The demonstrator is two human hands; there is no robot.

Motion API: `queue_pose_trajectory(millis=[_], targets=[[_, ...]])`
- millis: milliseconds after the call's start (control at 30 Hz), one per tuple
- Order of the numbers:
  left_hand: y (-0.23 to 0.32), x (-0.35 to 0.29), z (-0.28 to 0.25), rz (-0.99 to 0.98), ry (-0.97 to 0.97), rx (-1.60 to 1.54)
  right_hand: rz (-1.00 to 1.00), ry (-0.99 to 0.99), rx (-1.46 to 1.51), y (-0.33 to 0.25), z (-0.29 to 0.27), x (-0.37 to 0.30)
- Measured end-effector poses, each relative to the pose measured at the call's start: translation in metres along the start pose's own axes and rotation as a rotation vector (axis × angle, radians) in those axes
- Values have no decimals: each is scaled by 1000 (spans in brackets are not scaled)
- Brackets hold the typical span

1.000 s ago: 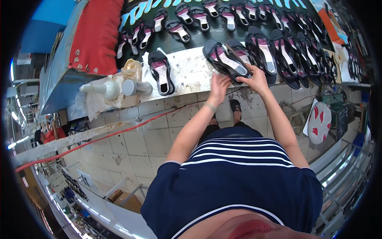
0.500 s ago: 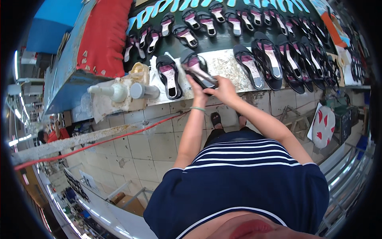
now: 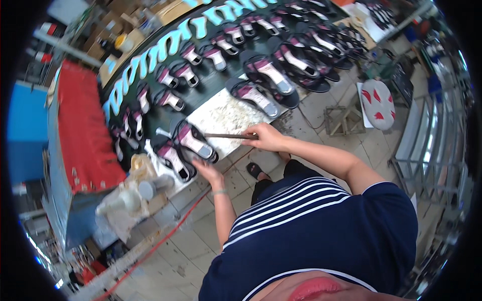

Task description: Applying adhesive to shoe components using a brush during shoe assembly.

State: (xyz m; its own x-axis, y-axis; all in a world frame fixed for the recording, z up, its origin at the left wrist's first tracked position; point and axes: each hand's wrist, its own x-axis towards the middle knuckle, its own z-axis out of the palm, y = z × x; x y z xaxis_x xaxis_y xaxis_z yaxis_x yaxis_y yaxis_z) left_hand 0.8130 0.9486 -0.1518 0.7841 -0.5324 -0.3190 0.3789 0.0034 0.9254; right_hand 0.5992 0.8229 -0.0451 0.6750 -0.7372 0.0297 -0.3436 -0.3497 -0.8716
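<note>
A black strappy sandal [image 3: 195, 142] with a pink-and-purple insole lies at the near left of the stained white board [image 3: 216, 118]. My left hand [image 3: 208, 172] grips its near end, the fingertips partly hidden against it. Close on its left sits a matching sandal [image 3: 172, 159]. My right hand [image 3: 266, 137] is closed round one end of a thin brown stick-like tool [image 3: 228, 136], which points left over the board's near edge toward the gripped sandal. Another sandal [image 3: 256, 99] rests on the board farther right.
Many more sandals [image 3: 216, 57] cover the dark green bench, with pale blue sandal-shaped pieces [image 3: 165, 50] behind. A bottle [image 3: 120, 200] and a jar [image 3: 146, 189] stand at the left corner beside a red-covered box [image 3: 83, 125]. A red cable [image 3: 173, 231] runs below. A white cushion [image 3: 377, 104] is at right.
My right hand has moved off the sandal to the right, the stick-like tool now plainly in it. My left hand stays at the sandal's near end. The whole view has turned.
</note>
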Motion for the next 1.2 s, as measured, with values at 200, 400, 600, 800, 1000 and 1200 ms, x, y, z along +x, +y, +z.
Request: queue_pose_trajectory(millis=[200, 400, 600, 800, 1000, 1200], targets=[[-36, -84, -30, -189, -45, 222, 371, 213, 23, 27, -99, -96], [-9, -130, 62, -664, -909, 363, 618, 669, 243, 78, -233, -181], [29, -159, 241, -445, -1493, 277, 653, 820, 576, 159, -391, -215], [-15, -223, 422, -669, -1556, -128, 643, 721, 828, 315, -527, -201], [-114, -279, 568, -953, -864, -319, 728, 549, 834, 405, -595, -134], [-177, -292, 625, -718, -524, -342, 698, 415, 1041, 466, -620, -106]])
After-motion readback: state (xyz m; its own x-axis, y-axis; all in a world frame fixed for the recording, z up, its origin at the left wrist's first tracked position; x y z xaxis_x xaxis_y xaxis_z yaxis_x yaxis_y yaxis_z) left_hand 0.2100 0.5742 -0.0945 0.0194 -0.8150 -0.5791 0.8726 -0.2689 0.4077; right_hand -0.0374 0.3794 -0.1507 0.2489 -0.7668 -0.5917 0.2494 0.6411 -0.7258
